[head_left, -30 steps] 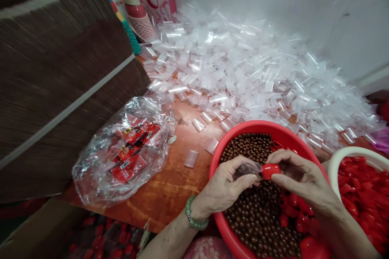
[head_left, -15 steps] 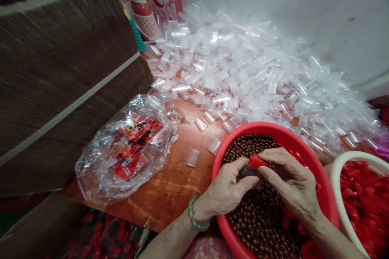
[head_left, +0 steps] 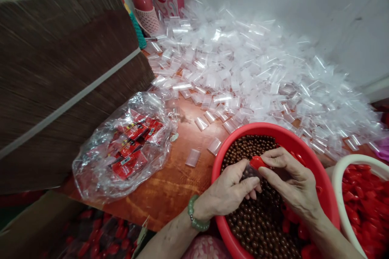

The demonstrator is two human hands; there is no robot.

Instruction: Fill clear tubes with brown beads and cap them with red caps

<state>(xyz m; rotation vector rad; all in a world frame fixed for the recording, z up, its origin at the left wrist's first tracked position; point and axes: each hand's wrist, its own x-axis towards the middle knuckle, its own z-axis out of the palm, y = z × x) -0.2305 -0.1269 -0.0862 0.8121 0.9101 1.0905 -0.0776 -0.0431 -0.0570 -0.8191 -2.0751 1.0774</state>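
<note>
Over a red basin [head_left: 215, 172] of shiny brown balls [head_left: 258, 226], my hands meet at one small container. My left hand [head_left: 225, 192], with a green bead bracelet [head_left: 194, 214] at its wrist, is closed round a small transparent plastic container [head_left: 247, 172] that looks dark with brown balls inside. Between the thumb and fingers of my right hand [head_left: 293, 180] is a red plastic cap [head_left: 257, 162], at the container's upper end. Whether the cap is seated fully I cannot tell. More red pieces [head_left: 287, 214] lie in the basin's right side, partly under my right hand.
A white tub [head_left: 336, 182] of red caps [head_left: 364, 206] stands at the right. Behind spreads a heap of transparent sleeves [head_left: 243, 64]. Left are a plastic bag [head_left: 91, 182] with red printed cards [head_left: 130, 162], a strapped cardboard stack [head_left: 75, 56] and a bottle [head_left: 142, 4]. Filled pieces [head_left: 97, 234] lie below the table edge.
Both hands stay over the basin on the same container and cap. My left fingertips have come into sight below the container. The view has shifted slightly.
</note>
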